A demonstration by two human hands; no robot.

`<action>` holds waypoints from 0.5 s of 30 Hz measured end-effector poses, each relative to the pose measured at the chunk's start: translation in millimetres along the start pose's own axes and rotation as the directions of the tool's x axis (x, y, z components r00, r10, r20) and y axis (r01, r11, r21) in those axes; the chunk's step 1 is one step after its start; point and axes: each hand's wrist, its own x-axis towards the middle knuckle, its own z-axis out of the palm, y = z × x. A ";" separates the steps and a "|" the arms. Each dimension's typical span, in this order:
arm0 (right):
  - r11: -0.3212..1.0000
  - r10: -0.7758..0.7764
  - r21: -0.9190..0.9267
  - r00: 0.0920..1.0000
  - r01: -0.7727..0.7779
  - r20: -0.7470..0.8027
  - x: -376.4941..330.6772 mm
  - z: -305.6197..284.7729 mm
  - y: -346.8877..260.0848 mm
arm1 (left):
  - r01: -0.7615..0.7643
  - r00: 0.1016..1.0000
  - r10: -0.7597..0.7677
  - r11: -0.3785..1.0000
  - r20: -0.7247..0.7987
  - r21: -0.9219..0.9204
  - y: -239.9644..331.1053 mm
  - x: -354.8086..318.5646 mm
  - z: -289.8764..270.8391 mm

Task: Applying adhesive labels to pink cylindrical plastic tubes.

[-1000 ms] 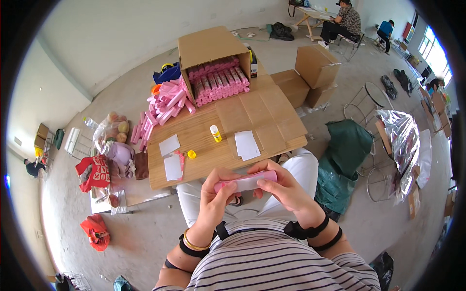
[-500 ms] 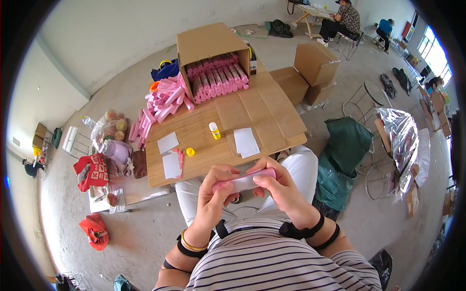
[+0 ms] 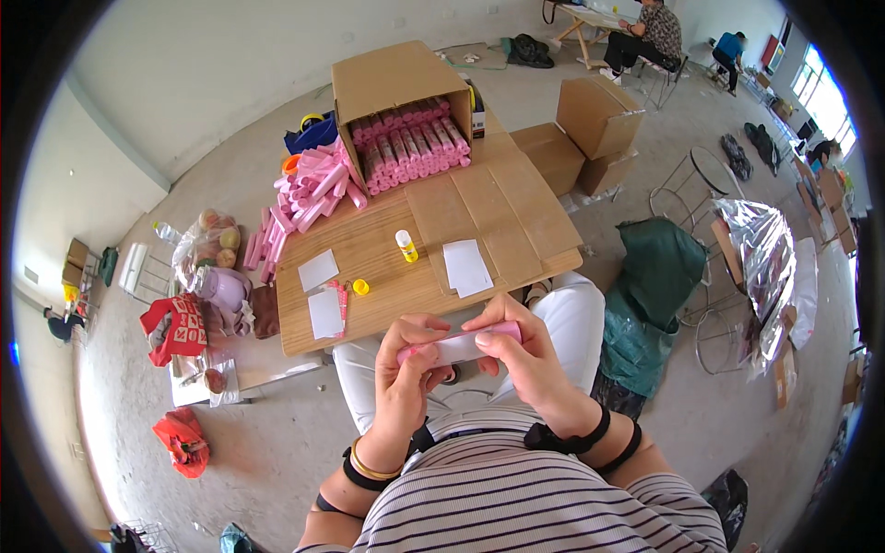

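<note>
Above my lap, a pink roll (image 3: 459,348) with a pale paper band around its middle lies sideways between both hands. My left hand (image 3: 406,364) is closed on its left end, and my right hand (image 3: 521,355) grips the other end, thumb pressed on the band. On the wooden table ahead a glue stick (image 3: 407,246) stands uncapped, its yellow cap (image 3: 361,288) apart from it. White paper sheets (image 3: 467,268) lie to the right and more paper (image 3: 318,271) to the left. Beside the left sheets is a thin pink-and-white strip (image 3: 343,307).
A cardboard box (image 3: 392,78) on its side holds stacked pink rolls (image 3: 410,152). Loose pink rolls (image 3: 313,189) pile up left of it. Flattened cardboard (image 3: 493,217) covers the table's right part. Green sacks (image 3: 654,276) and metal stools stand at right; bags (image 3: 221,290) sit at left.
The pink roll and both hands have shifted very slightly to the left. My grip on it looks the same.
</note>
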 end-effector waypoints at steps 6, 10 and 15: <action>0.998 -0.064 -0.028 0.998 0.064 0.003 -1.8 1.8 -1.4 | -0.010 1.000 0.010 0.999 -0.005 -0.032 0.7 -0.9 -0.6; 0.994 -0.102 -0.028 0.995 0.102 -0.002 -3.0 3.1 -5.3 | -0.031 0.999 0.030 0.998 -0.012 -0.045 0.1 -1.0 2.7; 0.994 -0.109 -0.027 0.994 0.109 -0.002 -5.0 4.1 -9.4 | -0.050 0.998 0.052 0.997 0.035 -0.063 2.5 -1.9 1.3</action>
